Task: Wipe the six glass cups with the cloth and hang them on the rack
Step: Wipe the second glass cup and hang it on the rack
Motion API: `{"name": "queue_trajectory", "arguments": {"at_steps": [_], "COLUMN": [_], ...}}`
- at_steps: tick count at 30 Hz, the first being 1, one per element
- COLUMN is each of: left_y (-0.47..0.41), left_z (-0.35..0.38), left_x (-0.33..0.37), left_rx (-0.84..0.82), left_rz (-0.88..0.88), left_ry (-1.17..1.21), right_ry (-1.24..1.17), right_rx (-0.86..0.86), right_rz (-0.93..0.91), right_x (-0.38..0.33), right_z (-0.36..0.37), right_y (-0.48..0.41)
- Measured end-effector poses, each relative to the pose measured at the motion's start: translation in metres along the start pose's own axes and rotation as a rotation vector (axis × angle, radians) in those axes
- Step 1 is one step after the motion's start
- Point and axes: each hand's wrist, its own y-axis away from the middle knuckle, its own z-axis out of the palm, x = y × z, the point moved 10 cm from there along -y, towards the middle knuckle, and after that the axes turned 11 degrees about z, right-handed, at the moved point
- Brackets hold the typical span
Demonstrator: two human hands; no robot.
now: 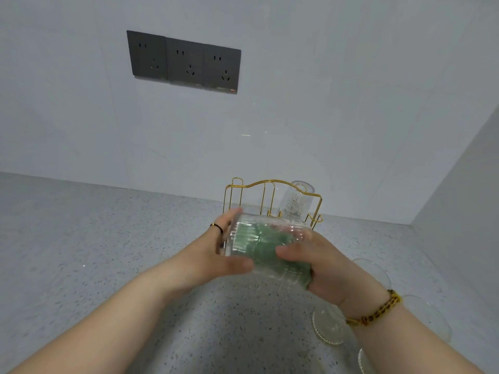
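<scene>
A ribbed glass cup [244,233] lies on its side in the air in front of me, with a green cloth [272,255] stuffed inside it. My left hand [216,249] grips the cup's base end. My right hand [318,268] holds the cloth at the cup's mouth. Behind the hands stands a gold wire rack [243,188], and one glass cup [295,201] hangs upside down on its right side. Several more glass cups [328,326] rest on the counter under and around my right forearm, partly hidden.
A speckled grey counter [108,252] runs to a pale wall, with a corner wall on the right [459,184]. A dark triple socket panel [183,62] sits on the back wall.
</scene>
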Motion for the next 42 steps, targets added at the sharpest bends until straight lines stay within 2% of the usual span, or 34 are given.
{"name": "queue_trajectory", "arguments": {"at_steps": [2,4,7,11,13,15,17,19,21,23,26,27,29,31,33,35,37,39,41,42], "left_y": [0.0,0.0,-0.002,-0.003,-0.001,0.0,0.002,0.004,0.002,0.001,0.002,0.002,0.001,0.0,0.001,0.004,0.004,0.002,-0.001,-0.002], "left_z": [-0.01,-0.014,-0.016,0.002,0.008,0.009,0.008,0.01,0.004,-0.003,-0.011,-0.014,-0.015,-0.007,0.005,0.01,0.012,0.009,0.0,-0.004], "left_x": [0.01,0.016,0.008,-0.025,-0.032,-0.032,-0.03,-0.026,-0.019,-0.009,0.009,0.007,-0.002,-0.014,-0.029,-0.035,-0.033,-0.025,-0.017,-0.01], "left_rx": [0.121,0.171,0.172,0.085,0.052,0.046,-0.006,-0.087,-0.029,0.09,0.165,0.175,0.166,0.122,0.054,0.016,0.003,-0.015,0.009,0.029], "left_rz": [0.124,0.203,0.171,-0.145,-0.235,-0.223,-0.184,-0.116,-0.023,0.058,0.174,0.175,0.121,-0.01,-0.176,-0.234,-0.193,-0.104,0.001,0.067], "left_ry": [-0.126,-0.15,-0.055,0.282,0.313,0.35,0.333,0.171,0.065,0.034,-0.229,-0.249,-0.132,0.114,0.23,0.239,0.248,0.177,-0.028,-0.161], "right_ry": [-0.179,-0.164,0.15,0.806,0.943,0.95,0.722,0.303,-0.106,-0.233,-0.121,-0.072,0.159,0.521,0.808,0.885,0.716,0.301,-0.153,-0.299], "right_rx": [-0.028,-0.019,0.044,0.01,-0.009,-0.008,0.052,0.044,0.041,0.036,0.04,0.046,0.027,-0.046,0.007,0.0,0.036,0.138,0.135,0.123], "right_rz": [-0.016,-0.013,0.033,-0.015,-0.031,-0.081,-0.067,-0.048,-0.031,-0.024,0.013,0.036,0.044,0.036,0.037,0.006,-0.005,0.038,0.076,0.087], "right_x": [0.004,0.005,-0.002,-0.019,-0.017,-0.021,-0.023,-0.019,-0.007,0.002,0.006,0.006,-0.001,-0.005,-0.008,-0.013,-0.016,-0.012,0.0,0.005], "right_z": [-0.003,0.0,0.007,0.031,0.036,0.039,0.027,0.012,-0.005,-0.009,-0.002,-0.001,0.01,0.029,0.03,0.034,0.026,0.001,-0.014,-0.016], "right_y": [-0.004,-0.005,0.003,0.013,0.009,0.006,0.005,0.007,0.003,-0.003,-0.004,-0.002,0.002,0.005,0.006,0.007,0.007,0.005,0.001,0.0]}}
